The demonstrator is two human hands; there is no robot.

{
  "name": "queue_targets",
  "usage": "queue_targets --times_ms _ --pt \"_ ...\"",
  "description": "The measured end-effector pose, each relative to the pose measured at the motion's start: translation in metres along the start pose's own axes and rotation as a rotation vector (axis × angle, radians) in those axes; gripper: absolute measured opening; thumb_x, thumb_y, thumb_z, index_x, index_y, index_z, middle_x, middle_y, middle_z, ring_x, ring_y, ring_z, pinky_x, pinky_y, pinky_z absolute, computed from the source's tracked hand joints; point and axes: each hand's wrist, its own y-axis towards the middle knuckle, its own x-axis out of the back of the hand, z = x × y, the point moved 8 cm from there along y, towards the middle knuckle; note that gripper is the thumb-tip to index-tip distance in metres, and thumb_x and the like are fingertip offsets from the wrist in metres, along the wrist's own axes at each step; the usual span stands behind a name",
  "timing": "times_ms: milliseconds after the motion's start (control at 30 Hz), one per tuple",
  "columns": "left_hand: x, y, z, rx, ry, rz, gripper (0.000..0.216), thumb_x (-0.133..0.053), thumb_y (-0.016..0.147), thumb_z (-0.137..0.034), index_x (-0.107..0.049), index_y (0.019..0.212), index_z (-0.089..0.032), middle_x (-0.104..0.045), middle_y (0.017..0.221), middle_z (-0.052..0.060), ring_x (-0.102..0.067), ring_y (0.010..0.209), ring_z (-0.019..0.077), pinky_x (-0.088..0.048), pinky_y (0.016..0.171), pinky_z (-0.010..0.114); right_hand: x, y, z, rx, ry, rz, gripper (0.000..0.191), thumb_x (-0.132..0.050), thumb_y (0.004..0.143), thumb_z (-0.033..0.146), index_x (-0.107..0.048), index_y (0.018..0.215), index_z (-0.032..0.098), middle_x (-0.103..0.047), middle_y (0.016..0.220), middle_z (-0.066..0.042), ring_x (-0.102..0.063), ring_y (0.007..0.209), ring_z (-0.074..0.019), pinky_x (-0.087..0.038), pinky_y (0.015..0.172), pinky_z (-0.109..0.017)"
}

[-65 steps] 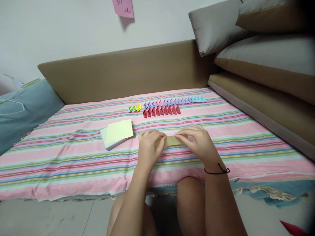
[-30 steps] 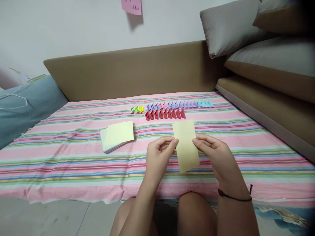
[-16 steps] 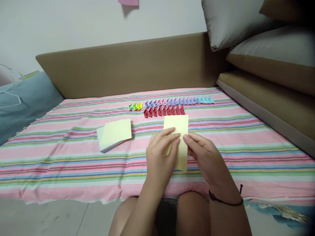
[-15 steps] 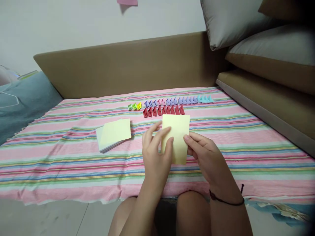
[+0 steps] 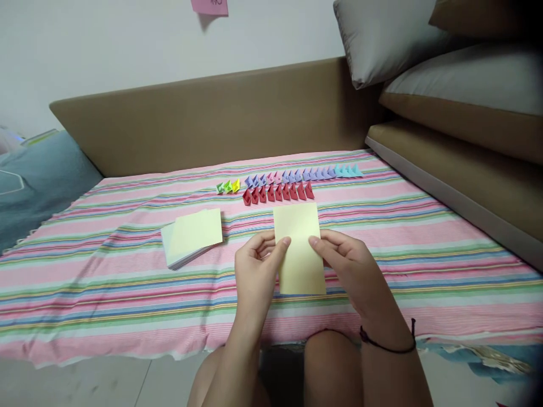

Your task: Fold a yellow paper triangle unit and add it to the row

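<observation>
A pale yellow sheet of paper (image 5: 300, 263) is held upright lengthwise above the striped cloth, and looks flat. My left hand (image 5: 259, 268) grips its left edge, thumb on the front and fingers behind. On the opposite edge my right hand (image 5: 345, 257) pinches it the same way, a dark cord bracelet around that wrist. To the left lies a stack of paper (image 5: 195, 234) with pale yellow sheets on top. Beyond the sheet stands a row of red folded paper boats (image 5: 279, 193). Behind them runs a row of purple, pink and light blue ones (image 5: 292, 176).
Three green and yellow folded paper boats (image 5: 228, 186) stand left of the rows. A brown backrest (image 5: 220, 118) closes off the far side. Cushions (image 5: 462, 96) are piled at the right. A blue cover (image 5: 46, 175) lies at the left, and a pink note (image 5: 210, 7) hangs on the wall.
My left hand has gone from fingers spread over the sheet to gripping its left edge. My right hand keeps its hold on the other edge. The view has shifted slightly.
</observation>
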Motion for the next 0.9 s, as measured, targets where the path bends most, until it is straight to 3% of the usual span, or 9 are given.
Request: queue_targets --times_ms 167,367,900 --pt "0.002 0.001 0.003 0.038 -0.004 -0.021 0.024 -0.080 0.064 -0.030 -0.072 0.079 -0.014 -0.075 0.076 0.006 -0.068 0.070 0.0163 -0.053 0.065 0.024 0.006 0.001 0.000 0.011 -0.125 -0.089 0.026 -0.065 0.079 0.044 -0.070 0.089 0.020 -0.072 0.078 -0.002 -0.066 0.070 -0.0198 -0.052 0.062 -0.029" --pt "0.006 0.001 0.006 0.081 0.013 -0.049 0.025 -0.077 0.068 -0.036 -0.074 0.080 -0.014 -0.073 0.068 0.004 -0.066 0.063 0.0142 -0.052 0.061 0.023 0.009 0.002 -0.001 0.004 -0.071 -0.093 0.023 -0.069 0.077 0.041 -0.070 0.087 0.020 -0.072 0.078 -0.002 -0.067 0.070 -0.0180 -0.053 0.064 -0.027" --pt "0.009 0.003 0.009 0.125 0.009 -0.062 0.023 -0.080 0.064 -0.034 -0.073 0.070 -0.012 -0.070 0.062 0.003 -0.063 0.058 0.0128 -0.052 0.058 0.022 0.018 0.002 -0.007 -0.022 -0.016 -0.104 0.022 -0.072 0.074 0.038 -0.073 0.086 0.019 -0.074 0.080 -0.003 -0.069 0.073 -0.0193 -0.057 0.068 -0.029"
